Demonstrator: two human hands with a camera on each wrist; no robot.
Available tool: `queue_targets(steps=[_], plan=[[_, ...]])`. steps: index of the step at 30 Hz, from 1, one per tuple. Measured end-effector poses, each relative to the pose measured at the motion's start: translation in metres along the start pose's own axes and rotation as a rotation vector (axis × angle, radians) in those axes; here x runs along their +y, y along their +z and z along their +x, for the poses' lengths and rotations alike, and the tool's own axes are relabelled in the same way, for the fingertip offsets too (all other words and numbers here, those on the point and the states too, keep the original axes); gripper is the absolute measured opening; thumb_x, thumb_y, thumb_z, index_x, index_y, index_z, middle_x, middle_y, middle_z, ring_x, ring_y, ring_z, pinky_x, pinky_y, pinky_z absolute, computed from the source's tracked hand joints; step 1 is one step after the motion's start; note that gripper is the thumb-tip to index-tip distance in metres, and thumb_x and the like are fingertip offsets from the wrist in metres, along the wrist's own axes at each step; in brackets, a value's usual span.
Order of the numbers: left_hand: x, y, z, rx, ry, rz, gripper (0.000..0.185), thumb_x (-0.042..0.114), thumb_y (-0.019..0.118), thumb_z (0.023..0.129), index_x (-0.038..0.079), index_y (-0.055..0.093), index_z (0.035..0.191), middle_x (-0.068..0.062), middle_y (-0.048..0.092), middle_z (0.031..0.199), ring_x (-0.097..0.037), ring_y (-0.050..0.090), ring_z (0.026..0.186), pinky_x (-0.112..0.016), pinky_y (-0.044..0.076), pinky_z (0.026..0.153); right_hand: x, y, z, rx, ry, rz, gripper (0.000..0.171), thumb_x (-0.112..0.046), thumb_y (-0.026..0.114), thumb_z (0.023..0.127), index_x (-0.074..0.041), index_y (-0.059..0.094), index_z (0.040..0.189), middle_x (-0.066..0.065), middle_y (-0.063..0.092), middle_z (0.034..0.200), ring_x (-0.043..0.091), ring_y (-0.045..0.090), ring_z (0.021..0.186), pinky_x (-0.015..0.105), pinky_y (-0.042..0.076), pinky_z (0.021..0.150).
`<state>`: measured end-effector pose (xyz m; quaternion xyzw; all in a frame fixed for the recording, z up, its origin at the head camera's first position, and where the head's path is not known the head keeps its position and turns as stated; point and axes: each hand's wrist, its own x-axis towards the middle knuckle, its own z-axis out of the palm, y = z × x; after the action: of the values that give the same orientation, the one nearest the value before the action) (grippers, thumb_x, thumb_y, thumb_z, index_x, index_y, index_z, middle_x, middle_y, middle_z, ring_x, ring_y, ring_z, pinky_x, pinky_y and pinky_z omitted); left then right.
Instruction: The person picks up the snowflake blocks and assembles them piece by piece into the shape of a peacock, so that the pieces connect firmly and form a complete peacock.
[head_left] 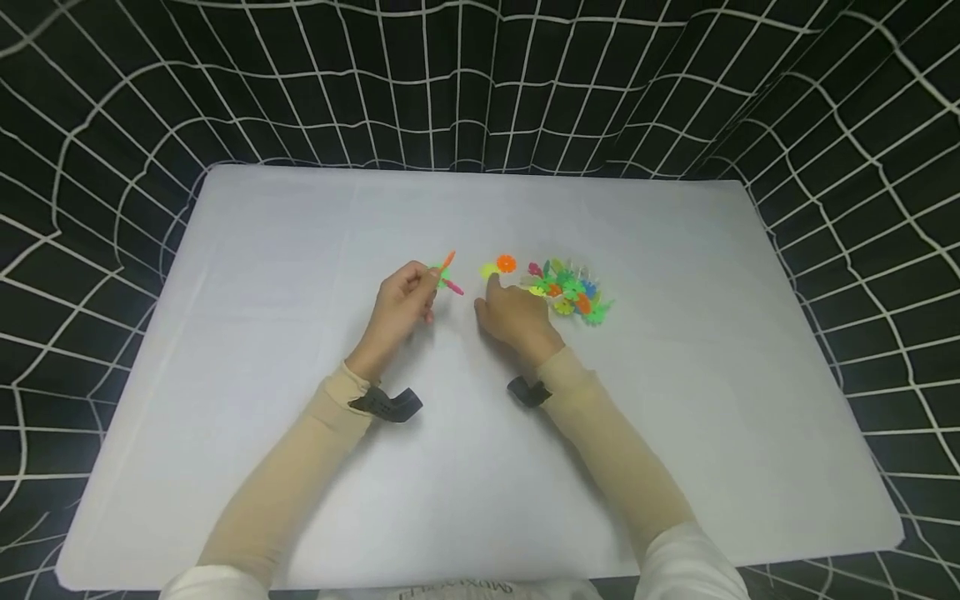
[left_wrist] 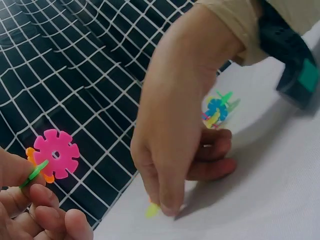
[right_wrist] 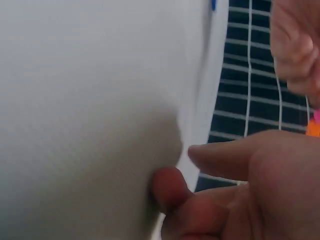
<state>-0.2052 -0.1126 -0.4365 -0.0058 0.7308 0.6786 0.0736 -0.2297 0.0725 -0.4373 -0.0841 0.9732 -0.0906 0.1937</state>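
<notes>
My left hand [head_left: 420, 290] pinches a small cluster of joined plastic snowflake discs [head_left: 447, 275] just above the white table [head_left: 300, 250]. In the left wrist view the left hand [left_wrist: 31, 192] holds a pink disc [left_wrist: 56, 152] with an orange and a green one slotted into it. My right hand [head_left: 495, 292] reaches forward, and its index fingertip [left_wrist: 167, 206] presses on a yellow-green disc [left_wrist: 151, 210] lying flat. The thumb stays apart from it. In the right wrist view the right hand [right_wrist: 186, 170] shows finger and thumb spread with nothing between them.
A loose orange disc [head_left: 506, 263] lies just beyond the yellow one. A pile of several coloured discs [head_left: 573, 292] sits right of my right hand. Black netting with white grid lines [head_left: 480, 83] surrounds the table on three sides.
</notes>
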Motion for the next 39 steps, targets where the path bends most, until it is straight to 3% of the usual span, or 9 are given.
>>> queue_targets(steps=[3, 6, 10, 16, 23, 29, 33, 39], plan=[[0.000, 0.001, 0.000, -0.003, 0.011, 0.003, 0.035, 0.032, 0.052, 0.106, -0.003, 0.054, 0.105, 0.005, 0.049, 0.071, -0.008, 0.050, 0.058, -0.026, 0.047, 0.057, 0.001, 0.005, -0.001, -0.012, -0.030, 0.003, 0.052, -0.037, 0.049, 0.104, -0.007, 0.046, 0.146, 0.016, 0.072, 0.101, 0.030, 0.065, 0.080, 0.042, 0.054, 0.064], [0.000, 0.000, 0.001, -0.005, 0.021, -0.024, 0.024, 0.029, 0.050, 0.107, 0.005, 0.054, 0.103, 0.003, 0.052, 0.076, -0.008, 0.051, 0.062, -0.021, 0.049, 0.057, 0.002, 0.007, -0.005, 0.028, -0.059, 0.052, 0.040, -0.035, 0.060, 0.100, -0.009, 0.051, 0.130, 0.011, 0.067, 0.084, 0.026, 0.060, 0.071, 0.038, 0.049, 0.058], [-0.002, -0.003, 0.002, -0.033, 0.011, -0.067, 0.017, 0.025, 0.050, 0.108, 0.010, 0.052, 0.102, 0.002, 0.063, 0.087, -0.009, 0.057, 0.072, -0.020, 0.053, 0.060, 0.002, 0.008, -0.007, 0.066, -0.079, 0.074, 0.045, -0.032, 0.065, 0.098, -0.011, 0.050, 0.135, 0.006, 0.059, 0.073, 0.025, 0.057, 0.068, 0.036, 0.047, 0.056], [-0.004, -0.007, 0.002, -0.107, 0.037, -0.187, 0.004, 0.017, 0.053, 0.106, 0.012, 0.053, 0.107, 0.005, 0.071, 0.092, -0.011, 0.065, 0.078, -0.025, 0.059, 0.065, 0.002, 0.011, -0.004, 0.058, -0.098, 0.112, 0.029, -0.027, 0.064, 0.099, -0.013, 0.059, 0.124, 0.004, 0.066, 0.082, 0.024, 0.061, 0.074, 0.035, 0.049, 0.063], [-0.005, -0.009, 0.004, -0.186, 0.035, -0.273, 0.007, 0.010, 0.054, 0.104, 0.014, 0.053, 0.110, 0.001, 0.067, 0.089, -0.015, 0.064, 0.079, -0.026, 0.060, 0.066, 0.005, 0.012, 0.000, 0.009, -0.124, 0.141, 0.048, -0.026, 0.060, 0.100, -0.016, 0.047, 0.146, 0.003, 0.054, 0.073, 0.022, 0.052, 0.067, 0.031, 0.042, 0.055], [-0.002, -0.009, 0.003, -0.186, 0.028, -0.305, 0.006, 0.011, 0.052, 0.105, 0.014, 0.051, 0.111, 0.001, 0.066, 0.090, -0.015, 0.063, 0.080, -0.029, 0.060, 0.066, 0.007, 0.010, -0.001, -0.049, -0.085, 0.153, 0.035, -0.033, 0.067, 0.097, -0.010, 0.056, 0.122, 0.004, 0.063, 0.083, 0.022, 0.058, 0.076, 0.033, 0.048, 0.064], [-0.001, -0.009, 0.002, -0.180, 0.022, -0.318, 0.007, 0.010, 0.050, 0.106, 0.014, 0.050, 0.111, 0.002, 0.065, 0.090, -0.014, 0.061, 0.077, -0.028, 0.059, 0.064, 0.012, 0.012, -0.005, -0.110, -0.105, 0.305, 0.030, -0.035, 0.071, 0.094, -0.010, 0.059, 0.107, 0.003, 0.059, 0.084, 0.019, 0.055, 0.078, 0.030, 0.045, 0.068], [0.000, -0.010, 0.002, -0.189, -0.012, -0.356, 0.010, 0.007, 0.049, 0.105, 0.016, 0.050, 0.110, 0.004, 0.064, 0.086, -0.013, 0.057, 0.072, -0.024, 0.054, 0.064, 0.019, 0.009, -0.014, -0.085, -0.222, 0.820, 0.018, -0.026, 0.066, 0.098, -0.009, 0.064, 0.104, 0.006, 0.055, 0.076, 0.017, 0.048, 0.062, 0.026, 0.043, 0.056]])
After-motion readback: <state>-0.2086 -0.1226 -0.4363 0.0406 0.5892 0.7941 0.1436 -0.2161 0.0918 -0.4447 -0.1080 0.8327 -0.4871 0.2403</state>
